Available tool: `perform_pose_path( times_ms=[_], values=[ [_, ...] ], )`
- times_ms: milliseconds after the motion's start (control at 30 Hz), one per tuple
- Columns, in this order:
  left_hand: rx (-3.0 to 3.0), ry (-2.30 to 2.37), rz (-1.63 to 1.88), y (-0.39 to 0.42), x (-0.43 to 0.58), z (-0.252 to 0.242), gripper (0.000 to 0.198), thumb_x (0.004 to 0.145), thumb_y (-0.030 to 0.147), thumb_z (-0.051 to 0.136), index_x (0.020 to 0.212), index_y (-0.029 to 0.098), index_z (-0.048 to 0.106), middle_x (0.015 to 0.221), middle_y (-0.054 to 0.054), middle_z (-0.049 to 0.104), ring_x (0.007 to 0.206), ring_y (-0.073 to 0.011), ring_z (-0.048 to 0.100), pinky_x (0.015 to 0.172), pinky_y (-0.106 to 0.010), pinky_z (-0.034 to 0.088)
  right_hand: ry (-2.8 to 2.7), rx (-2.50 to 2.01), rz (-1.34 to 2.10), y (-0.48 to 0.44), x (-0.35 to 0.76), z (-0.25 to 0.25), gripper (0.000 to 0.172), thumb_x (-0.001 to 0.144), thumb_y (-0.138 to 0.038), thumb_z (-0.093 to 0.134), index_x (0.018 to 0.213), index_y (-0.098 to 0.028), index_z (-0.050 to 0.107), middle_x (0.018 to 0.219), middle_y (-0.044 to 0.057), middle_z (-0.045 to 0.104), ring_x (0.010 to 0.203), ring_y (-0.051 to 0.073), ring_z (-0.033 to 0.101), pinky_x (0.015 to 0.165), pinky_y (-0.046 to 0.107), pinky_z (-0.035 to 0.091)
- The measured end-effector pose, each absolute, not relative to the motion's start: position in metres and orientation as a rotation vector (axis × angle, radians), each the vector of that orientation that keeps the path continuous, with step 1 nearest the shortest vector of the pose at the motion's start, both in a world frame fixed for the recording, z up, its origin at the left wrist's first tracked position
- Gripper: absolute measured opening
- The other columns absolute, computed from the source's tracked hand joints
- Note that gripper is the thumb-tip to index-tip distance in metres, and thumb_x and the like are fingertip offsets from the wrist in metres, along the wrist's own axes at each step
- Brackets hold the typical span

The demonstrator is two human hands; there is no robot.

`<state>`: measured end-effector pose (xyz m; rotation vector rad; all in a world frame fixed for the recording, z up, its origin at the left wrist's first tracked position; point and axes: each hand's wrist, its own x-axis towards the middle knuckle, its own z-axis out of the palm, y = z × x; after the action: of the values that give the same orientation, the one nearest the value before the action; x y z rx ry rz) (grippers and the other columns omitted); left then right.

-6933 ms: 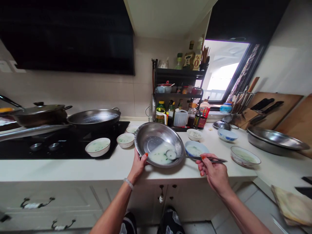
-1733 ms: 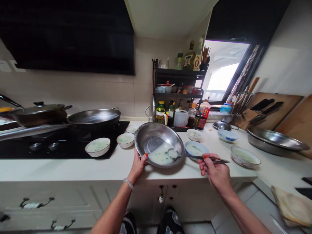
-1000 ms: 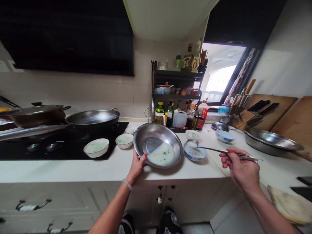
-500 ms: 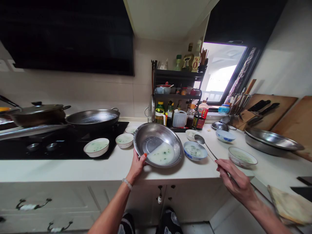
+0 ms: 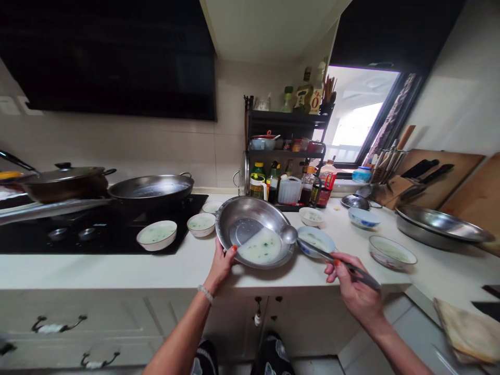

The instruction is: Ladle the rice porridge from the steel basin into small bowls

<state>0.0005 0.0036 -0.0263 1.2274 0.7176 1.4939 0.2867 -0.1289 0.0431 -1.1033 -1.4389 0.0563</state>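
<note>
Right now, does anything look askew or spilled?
The metal basin is tilted, soup pooled at its near right side; the left hand holds it. A pale scrap lies on the counter. No spill stands out.

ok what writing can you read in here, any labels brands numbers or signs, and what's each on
"0": large, on the pale label of the bottle on the rack's top shelf; characters above it are too blurred to read.
Too blurred: the label on the darker bottle beside it.
Too small: labels on the jars and lower bottles, and the mark on the stove.
</note>
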Motion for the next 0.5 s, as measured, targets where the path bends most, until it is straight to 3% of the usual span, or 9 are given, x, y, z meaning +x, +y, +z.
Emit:
perform_pose_path(
  times_ms=[233, 500],
  values=[
    [1.204, 0.691, 1.471, 0.003, 0.0, -0.025, 0.086, 0.08, 0.043, 0.063, 0.15, 0.032, 0.015, 0.146, -0.012, 0.038, 0.118, -0.0312, 0.052, 0.077, -0.038, 0.058, -1.577, -1.053, 0.164, -0.111, 0.265, 0.019, 0.014, 0.092, -0.025, 0.05, 0.101, -0.02, 0.06, 0.07, 0.0, 0.06, 0.052, 0.011, 0.059, 0.048, 0.025, 0.053],
    [1.203, 0.686, 1.458, 0.002, 0.0, -0.025, 0.085, 0.081, 0.043, 0.063, 0.15, 0.03, 0.015, 0.146, -0.013, 0.039, 0.118, -0.0305, 0.052, 0.079, -0.038, 0.057, -1.274, -1.12, 0.348, -0.104, 0.254, 0.031, 0.024, 0.088, -0.042, 0.054, 0.092, -0.018, 0.057, 0.053, -0.001, 0.062, 0.042, 0.014, 0.059, 0.056, 0.032, 0.058]
  ],
)
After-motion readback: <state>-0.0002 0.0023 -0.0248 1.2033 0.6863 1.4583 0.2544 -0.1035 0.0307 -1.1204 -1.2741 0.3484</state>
